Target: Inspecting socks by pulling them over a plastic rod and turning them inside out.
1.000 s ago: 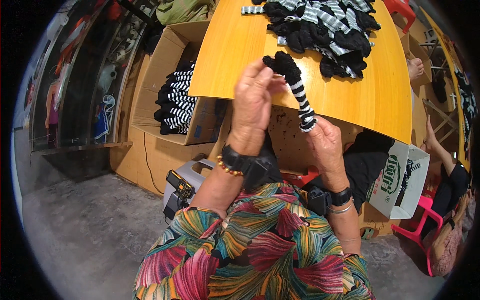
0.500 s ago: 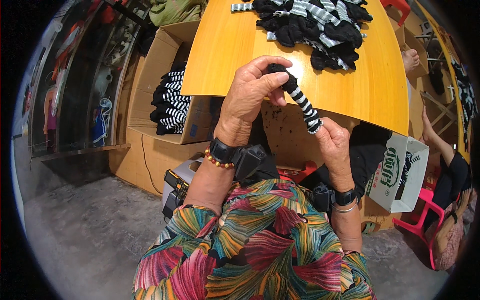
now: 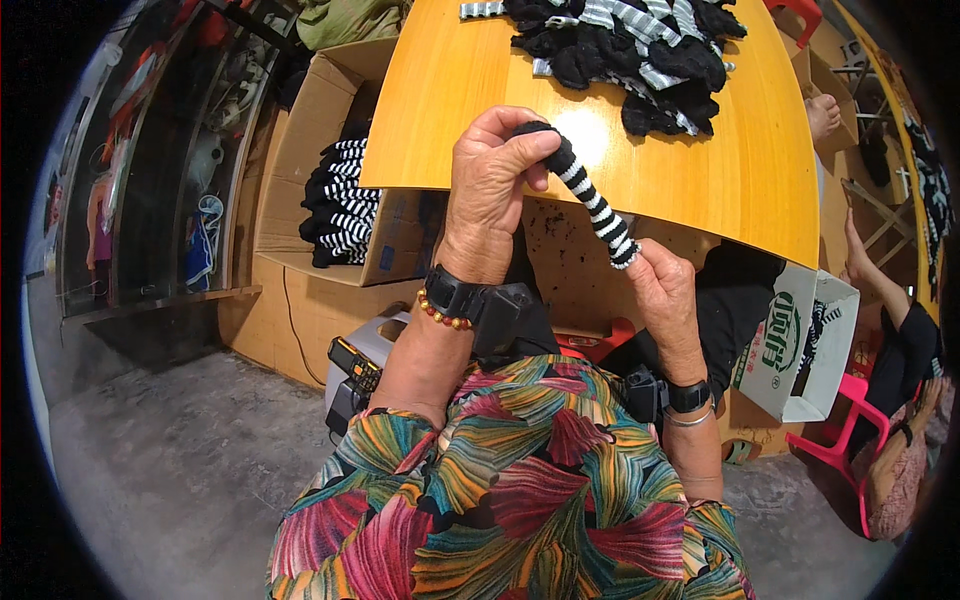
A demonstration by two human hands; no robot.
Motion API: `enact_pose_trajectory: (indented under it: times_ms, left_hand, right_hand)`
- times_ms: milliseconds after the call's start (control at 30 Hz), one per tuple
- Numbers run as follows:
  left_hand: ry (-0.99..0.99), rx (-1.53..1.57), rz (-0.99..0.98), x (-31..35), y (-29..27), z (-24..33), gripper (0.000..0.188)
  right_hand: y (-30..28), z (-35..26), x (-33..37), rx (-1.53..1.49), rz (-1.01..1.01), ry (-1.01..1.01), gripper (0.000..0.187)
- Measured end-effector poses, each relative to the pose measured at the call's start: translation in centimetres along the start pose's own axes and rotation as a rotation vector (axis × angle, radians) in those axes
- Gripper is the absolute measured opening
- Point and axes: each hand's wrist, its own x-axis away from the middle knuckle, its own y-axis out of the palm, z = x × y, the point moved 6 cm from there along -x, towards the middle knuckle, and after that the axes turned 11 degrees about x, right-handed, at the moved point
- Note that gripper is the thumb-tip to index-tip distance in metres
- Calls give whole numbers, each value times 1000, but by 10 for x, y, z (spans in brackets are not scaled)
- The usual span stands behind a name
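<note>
A narrow black-and-white striped knitted sock (image 3: 594, 207) is stretched at a slant between my two hands, over the table's near edge. My left hand (image 3: 492, 175) pinches its black end between thumb and fingers. Lower and to the right, my right hand (image 3: 663, 287) grips the white-rimmed opening, its fingertips partly hidden by the hand itself. Farther back on the yellow table (image 3: 450, 110) lies a heap of black knitted pieces with grey-and-white striped parts (image 3: 630, 50).
Left of the table, an open cardboard box (image 3: 298, 215) holds several striped knitted pieces (image 3: 345, 205). At right stand a white carton (image 3: 790, 350) with striped items and a pink stool (image 3: 850, 430). Another person's bare leg (image 3: 880, 270) shows beyond. A glass-fronted cabinet (image 3: 150, 180) stands far left.
My left hand has shifted slightly left, drawing the sock longer and straighter. The right hand keeps its grip in nearly the same place.
</note>
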Motion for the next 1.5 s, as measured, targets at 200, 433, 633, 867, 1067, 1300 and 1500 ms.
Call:
enact_pose_trajectory:
  times_ms: [200, 433, 633, 867, 1067, 1300, 1500]
  left_hand:
    - [308, -383, 3, 15, 20, 19, 21]
    - [292, -242, -30, 16, 20, 11, 27]
    - [25, 98, -43, 16, 10, -22, 20]
    - [49, 130, 64, 16, -3, -7, 13]
    - [296, -48, 124, 15, 1, 12, 12]
    - [311, -82, 109, 23, 12, 3, 19]
    - [101, 36, -23, 24, 16, -19, 16]
  right_hand:
    - [10, 9, 3, -153, -88, 92, 21]
    - [24, 9, 4, -472, -131, 196, 24]
    - [53, 4, 7, -972, -338, 433, 23]
    - [39, 2, -5, -365, -206, 135, 26]
    - [22, -4, -4, -161, -167, 55, 24]
    - [38, -3, 0, -448, -178, 162, 27]
    - [58, -7, 2, -881, -300, 346, 26]
